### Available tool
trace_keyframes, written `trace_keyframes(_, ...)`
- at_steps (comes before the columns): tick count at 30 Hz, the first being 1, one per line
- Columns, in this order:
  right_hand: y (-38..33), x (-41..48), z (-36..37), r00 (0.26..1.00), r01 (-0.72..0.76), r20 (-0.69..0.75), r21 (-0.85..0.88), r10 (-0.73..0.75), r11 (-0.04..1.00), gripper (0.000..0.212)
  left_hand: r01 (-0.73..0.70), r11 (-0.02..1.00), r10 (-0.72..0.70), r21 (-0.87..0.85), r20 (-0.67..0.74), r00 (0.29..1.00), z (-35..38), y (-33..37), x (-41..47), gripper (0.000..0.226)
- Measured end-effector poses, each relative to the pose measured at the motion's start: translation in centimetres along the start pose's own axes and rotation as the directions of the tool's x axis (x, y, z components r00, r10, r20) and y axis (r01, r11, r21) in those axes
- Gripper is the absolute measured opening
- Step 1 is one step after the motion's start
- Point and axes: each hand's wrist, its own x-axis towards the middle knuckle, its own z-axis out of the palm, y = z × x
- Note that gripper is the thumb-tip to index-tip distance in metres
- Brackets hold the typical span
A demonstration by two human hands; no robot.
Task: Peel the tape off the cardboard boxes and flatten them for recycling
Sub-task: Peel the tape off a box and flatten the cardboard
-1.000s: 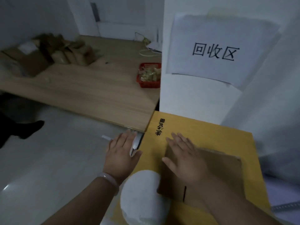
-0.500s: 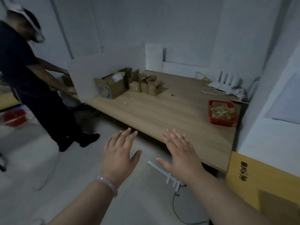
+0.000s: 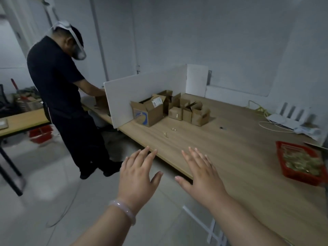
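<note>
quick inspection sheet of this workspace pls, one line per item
surface: wooden table, light wood-grain top
job's things: open cardboard boxes grouped at the far end by the white divider; none of them flattened
clutter: red basket of yellowish bits at the right edge; small scraps near the boxes
grippers: left hand and right hand open, fingers spread, holding nothing
cables: pale cable looped beside a white device at the far right
surroundings: another person in dark clothes works beyond the divider; grey floor

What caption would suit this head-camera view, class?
Open left hand and right hand hover before the wooden table bearing cardboard boxes.
</note>
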Motion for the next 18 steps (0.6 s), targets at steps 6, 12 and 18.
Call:
trace_keyframes(6,2.3,10.8,4.1,1.000,0.007,-0.010,0.047,-0.006,0.999,0.079,0.040,0.999,-0.040,-0.009,0.010,0.999,4.9,-4.1,9.1,0.065)
trace_keyframes(12,5.7,22.1,5.4,1.000,-0.023,-0.019,0.085,0.025,0.996,0.078,0.107,0.994,-0.107,0.003,0.023,0.994,9.3,-7.9,18.8,0.067)
trace_keyframes(18,6.2,29.2,9.8,0.994,-0.049,0.105,0.152,0.034,0.987,0.080,0.143,0.990,-0.144,0.017,0.079,0.986,14.1,-12.8,24.2,0.068)
